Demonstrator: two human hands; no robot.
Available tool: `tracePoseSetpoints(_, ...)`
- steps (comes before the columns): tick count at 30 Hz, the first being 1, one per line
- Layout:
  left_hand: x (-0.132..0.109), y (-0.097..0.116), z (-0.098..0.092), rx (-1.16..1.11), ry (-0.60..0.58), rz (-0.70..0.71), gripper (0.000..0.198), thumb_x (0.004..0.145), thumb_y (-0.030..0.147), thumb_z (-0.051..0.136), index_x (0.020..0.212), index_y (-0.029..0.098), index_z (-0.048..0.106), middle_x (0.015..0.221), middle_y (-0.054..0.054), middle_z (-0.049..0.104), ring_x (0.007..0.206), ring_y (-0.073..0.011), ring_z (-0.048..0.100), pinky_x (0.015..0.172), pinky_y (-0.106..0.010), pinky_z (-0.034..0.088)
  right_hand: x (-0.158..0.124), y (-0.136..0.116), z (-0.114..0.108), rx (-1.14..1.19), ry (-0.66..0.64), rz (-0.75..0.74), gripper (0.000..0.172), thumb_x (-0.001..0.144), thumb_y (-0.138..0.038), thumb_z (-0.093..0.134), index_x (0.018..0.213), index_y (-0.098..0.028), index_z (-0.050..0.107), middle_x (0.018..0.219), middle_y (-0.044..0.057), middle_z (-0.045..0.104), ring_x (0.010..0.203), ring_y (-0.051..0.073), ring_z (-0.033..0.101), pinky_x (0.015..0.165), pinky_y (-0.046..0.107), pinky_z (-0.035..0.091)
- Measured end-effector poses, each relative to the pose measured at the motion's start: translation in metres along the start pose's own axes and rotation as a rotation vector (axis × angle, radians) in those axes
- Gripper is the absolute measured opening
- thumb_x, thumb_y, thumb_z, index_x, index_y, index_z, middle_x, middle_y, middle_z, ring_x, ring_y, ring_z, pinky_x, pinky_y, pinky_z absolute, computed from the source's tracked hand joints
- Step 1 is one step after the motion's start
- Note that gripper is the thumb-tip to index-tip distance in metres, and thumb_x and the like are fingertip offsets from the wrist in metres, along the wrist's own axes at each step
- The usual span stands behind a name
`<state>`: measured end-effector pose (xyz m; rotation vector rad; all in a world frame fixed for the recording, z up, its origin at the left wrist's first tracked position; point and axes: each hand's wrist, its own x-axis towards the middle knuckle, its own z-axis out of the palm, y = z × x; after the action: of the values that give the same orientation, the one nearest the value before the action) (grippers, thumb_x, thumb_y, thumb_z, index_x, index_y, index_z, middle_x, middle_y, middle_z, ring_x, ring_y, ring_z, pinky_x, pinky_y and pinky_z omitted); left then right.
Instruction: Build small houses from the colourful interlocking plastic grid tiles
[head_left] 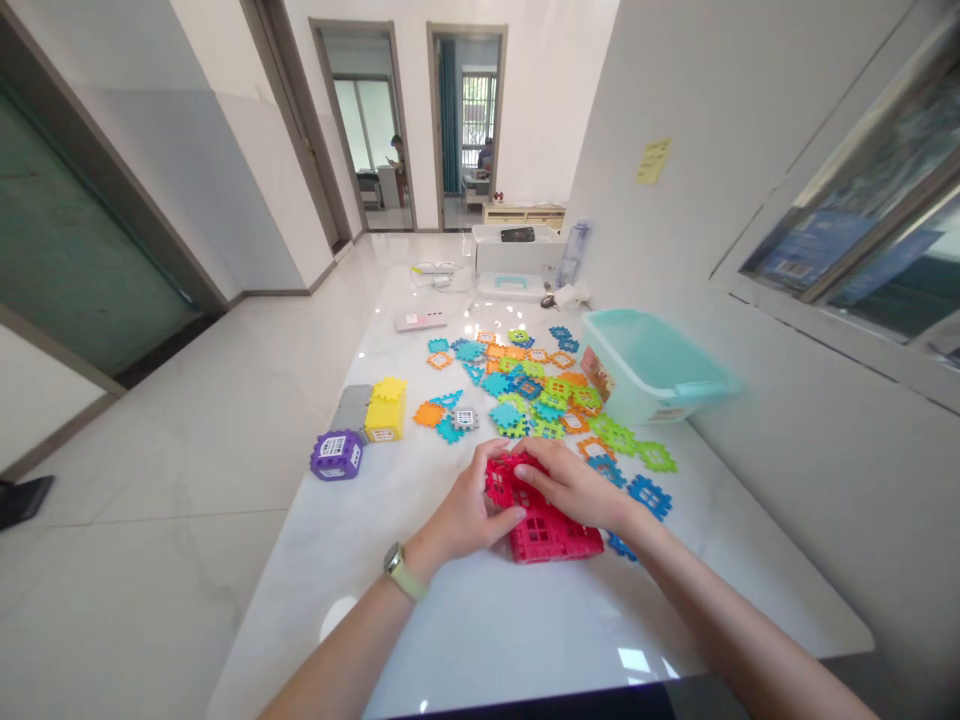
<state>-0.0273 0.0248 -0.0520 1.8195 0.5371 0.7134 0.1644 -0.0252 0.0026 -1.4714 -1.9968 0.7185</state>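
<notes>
Both hands are on a red structure of interlocking plastic tiles with window cut-outs, at the near middle of the table. My left hand grips its left side, thumb across the front and fingers behind. My right hand reaches over the top from the right, fingers curled on the upper red tiles and covering part of them. Beyond the hands lies a spread of loose tiles in blue, green, orange and teal. To the left stand a purple tile box, a yellow tile box and grey tile blocks.
A teal plastic bin stands at the right by the wall. Blue tiles lie near my right forearm. Farther back are a pink box, a white cable, a white box with a phone, and a clear bottle.
</notes>
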Motion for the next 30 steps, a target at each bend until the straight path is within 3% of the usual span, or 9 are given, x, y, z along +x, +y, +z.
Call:
tracePoseSetpoints(6, 0.004, -0.005, -0.004, -0.104, 0.005, -0.028, 0.084, 0.077, 0.018, 0.073, 0.145, 0.027, 0.025, 0.137, -0.011, 0.05, 0.128, -0.0276, 0.049, 0.11, -0.045, 0.038, 0.001, 0.002, 0.001, -0.097, -0.028, -0.12, 0.02, 0.098, -0.031, 0.05, 0.089, -0.021, 0.064, 0.092, 0.005, 0.067, 0.092, 0.022, 0.058, 0.086, 0.038, 0.044)
tracePoseSetpoints(11, 0.006, -0.004, -0.006, -0.124, 0.016, -0.066, 0.085, 0.077, 0.018, 0.073, 0.146, 0.027, 0.025, 0.134, -0.011, 0.053, 0.123, -0.0281, 0.053, 0.108, -0.046, 0.04, -0.001, 0.012, 0.003, -0.034, 0.088, -0.097, 0.013, 0.093, -0.027, 0.058, 0.099, -0.022, 0.069, 0.096, 0.007, 0.067, 0.093, 0.023, 0.059, 0.086, 0.039, 0.046)
tracePoseSetpoints(17, 0.003, 0.0, -0.003, -0.121, 0.023, -0.085, 0.087, 0.079, 0.017, 0.071, 0.148, 0.029, 0.02, 0.138, -0.013, 0.048, 0.126, -0.0285, 0.05, 0.107, -0.045, 0.041, -0.004, 0.011, 0.006, -0.075, 0.069, -0.124, 0.021, 0.092, -0.016, 0.053, 0.104, -0.022, 0.069, 0.097, 0.008, 0.067, 0.095, 0.023, 0.057, 0.087, 0.041, 0.047)
tracePoseSetpoints(24, 0.002, 0.001, -0.001, -0.168, 0.032, -0.133, 0.09, 0.081, 0.02, 0.071, 0.149, 0.03, 0.014, 0.139, -0.015, 0.045, 0.121, -0.0277, 0.054, 0.098, -0.042, 0.051, -0.01, 0.016, 0.003, -0.124, 0.094, -0.117, 0.02, 0.087, -0.015, 0.057, 0.099, -0.023, 0.071, 0.124, 0.011, 0.056, 0.115, 0.029, 0.05, 0.098, 0.05, 0.042)
tracePoseSetpoints(30, 0.001, -0.004, 0.0, -0.156, 0.016, -0.137, 0.087, 0.088, 0.02, 0.063, 0.152, 0.029, 0.003, 0.143, -0.016, 0.044, 0.125, -0.0272, 0.052, 0.107, -0.047, 0.042, -0.006, 0.018, 0.008, -0.014, 0.099, 0.097, 0.003, 0.085, -0.021, 0.066, 0.081, -0.02, 0.065, 0.091, 0.005, 0.065, 0.087, 0.021, 0.061, 0.083, 0.038, 0.049)
